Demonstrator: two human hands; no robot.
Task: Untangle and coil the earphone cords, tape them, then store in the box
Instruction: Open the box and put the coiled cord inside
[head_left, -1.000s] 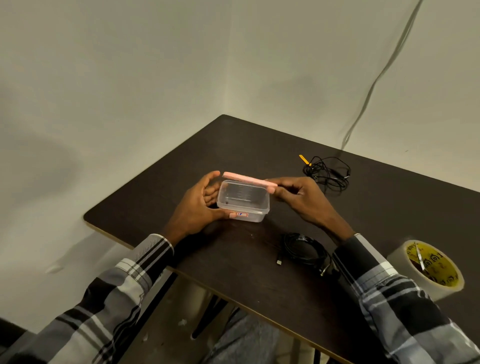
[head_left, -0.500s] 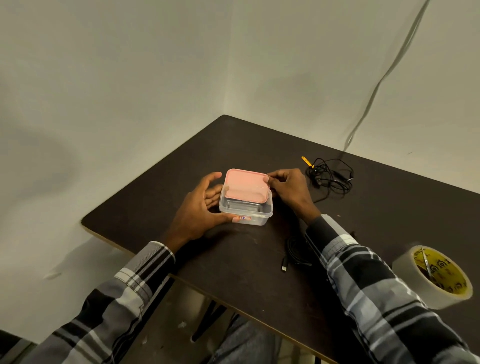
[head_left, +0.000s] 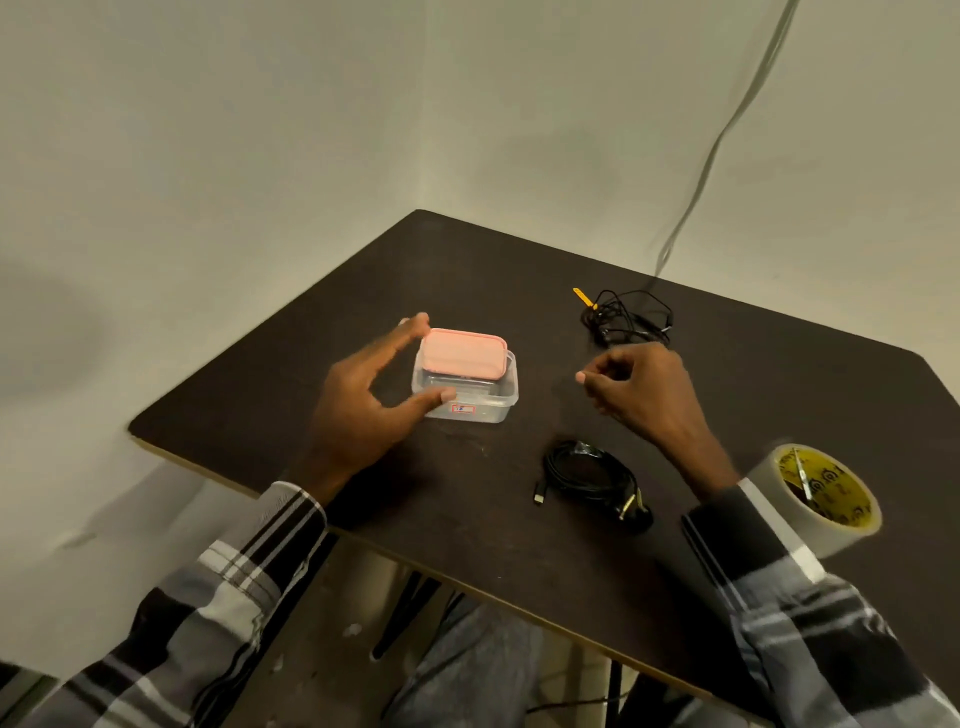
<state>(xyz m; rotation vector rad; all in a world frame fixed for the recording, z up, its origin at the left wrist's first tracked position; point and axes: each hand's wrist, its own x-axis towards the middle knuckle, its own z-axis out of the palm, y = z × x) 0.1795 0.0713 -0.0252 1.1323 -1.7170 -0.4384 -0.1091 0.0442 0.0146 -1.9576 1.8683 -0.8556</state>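
Note:
A clear plastic box (head_left: 480, 402) stands on the dark table (head_left: 467, 270), with its pink lid (head_left: 462, 353) lying loosely on top, shifted toward the back. My left hand (head_left: 363, 410) is spread around the box's left end, thumb at the front wall and fingers by the lid's back corner. Right of the box, my right hand (head_left: 644, 389) hovers with curled fingers and holds nothing. A tangled black earphone cord (head_left: 628, 319) with a yellow tag lies behind that hand. A coiled black cable (head_left: 592, 475) lies in front of it.
A roll of clear tape (head_left: 815, 496) with a yellow core stands at the right, by my right sleeve. The table's front edge runs diagonally below my wrists. A grey cable (head_left: 727, 130) hangs down the wall behind the table.
My right hand set the pink lid on the box, let go and pulled back to the right. My left hand has loosened from the box and spread open.

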